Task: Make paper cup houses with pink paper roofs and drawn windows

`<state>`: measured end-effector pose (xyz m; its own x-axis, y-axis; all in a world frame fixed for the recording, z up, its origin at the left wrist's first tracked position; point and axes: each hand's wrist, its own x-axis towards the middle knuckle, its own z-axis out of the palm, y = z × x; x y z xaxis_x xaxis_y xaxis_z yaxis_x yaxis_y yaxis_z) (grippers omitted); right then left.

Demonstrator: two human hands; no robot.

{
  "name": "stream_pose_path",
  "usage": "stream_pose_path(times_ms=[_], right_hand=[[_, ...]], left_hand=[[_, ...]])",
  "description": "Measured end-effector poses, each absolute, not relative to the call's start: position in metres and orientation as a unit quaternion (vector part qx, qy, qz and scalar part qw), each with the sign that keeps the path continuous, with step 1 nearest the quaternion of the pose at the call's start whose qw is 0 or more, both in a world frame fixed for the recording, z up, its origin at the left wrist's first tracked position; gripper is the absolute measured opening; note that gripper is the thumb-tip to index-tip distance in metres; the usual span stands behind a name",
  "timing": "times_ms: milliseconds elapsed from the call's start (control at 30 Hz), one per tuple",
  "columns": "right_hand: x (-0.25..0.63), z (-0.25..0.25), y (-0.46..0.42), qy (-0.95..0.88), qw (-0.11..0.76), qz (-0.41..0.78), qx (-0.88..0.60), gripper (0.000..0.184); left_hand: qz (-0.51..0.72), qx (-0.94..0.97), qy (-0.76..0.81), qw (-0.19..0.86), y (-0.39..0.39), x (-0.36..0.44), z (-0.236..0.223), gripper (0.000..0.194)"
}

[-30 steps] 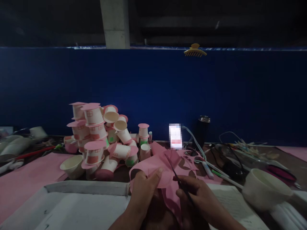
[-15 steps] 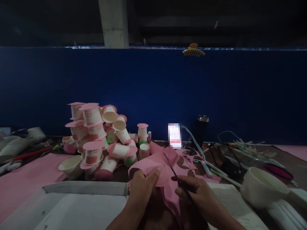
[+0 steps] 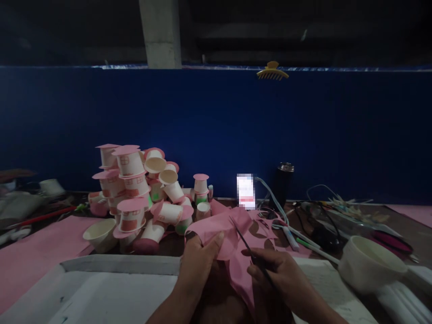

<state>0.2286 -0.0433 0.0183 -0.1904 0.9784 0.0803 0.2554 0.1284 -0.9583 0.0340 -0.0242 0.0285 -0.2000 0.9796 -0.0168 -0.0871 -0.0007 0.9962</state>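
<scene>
Pink paper (image 3: 208,228) is pinched in my left hand (image 3: 199,261), with the thumb lying on top of the sheet. My right hand (image 3: 278,267) is closed around dark scissors (image 3: 248,245). Their slim blades point up and to the left across the paper, and the handles are mostly hidden by my fingers. Below the blades, a strip of the pink paper (image 3: 241,272) hangs toward the table. Beyond it lie pink offcuts (image 3: 261,229) with round holes.
At the left stand stacked paper cups (image 3: 130,164) with pink discs, near a pale bowl (image 3: 100,235) and a white tray (image 3: 118,265). A lit phone (image 3: 246,192), a black bottle (image 3: 283,186), cables and a white cup (image 3: 367,265) are to the right. Another person's hand (image 3: 16,173) shows far left.
The pink paper and my left hand have shifted slightly, the sheet's left edge moving right. My right hand and the scissors have barely moved. At far left, another person's hand has moved.
</scene>
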Motion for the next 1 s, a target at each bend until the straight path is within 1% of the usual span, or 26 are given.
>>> stream_pose_path(times_ms=[167,267,400,467,533,667,800,900,1000], right_hand=[[0.228,0.015,-0.042,-0.627,0.410,0.449,-0.487,0.043],[0.227,0.018,-0.044,-0.624,0.414,0.446,-0.490,0.045],[0.225,0.021,-0.046,-0.626,0.412,0.448,-0.487,0.046],[0.225,0.022,-0.045,-0.635,0.412,0.436,-0.486,0.044],[0.225,0.022,-0.045,-0.641,0.411,0.426,-0.489,0.043],[0.226,0.024,-0.046,-0.638,0.393,0.429,-0.505,0.041],[0.228,0.025,-0.046,-0.632,0.389,0.459,-0.489,0.043],[0.228,0.024,-0.044,-0.637,0.397,0.461,-0.473,0.046],[0.228,0.024,-0.043,-0.645,0.398,0.454,-0.469,0.049]], left_hand=[[0.582,0.406,0.485,0.511,-0.026,0.035,0.030,0.048],[0.595,0.390,0.432,0.555,-0.026,0.035,0.026,0.049],[0.608,0.383,0.356,0.598,-0.025,0.035,0.019,0.041],[0.615,0.373,0.338,0.606,-0.025,0.035,0.019,0.035],[0.617,0.364,0.332,0.614,-0.025,0.035,0.020,0.035],[0.608,0.384,0.349,0.601,-0.026,0.034,0.026,0.040],[0.577,0.433,0.432,0.541,-0.028,0.031,0.031,0.043],[0.542,0.469,0.500,0.486,-0.030,0.031,0.032,0.038],[0.524,0.479,0.522,0.473,-0.032,0.031,0.032,0.032]])
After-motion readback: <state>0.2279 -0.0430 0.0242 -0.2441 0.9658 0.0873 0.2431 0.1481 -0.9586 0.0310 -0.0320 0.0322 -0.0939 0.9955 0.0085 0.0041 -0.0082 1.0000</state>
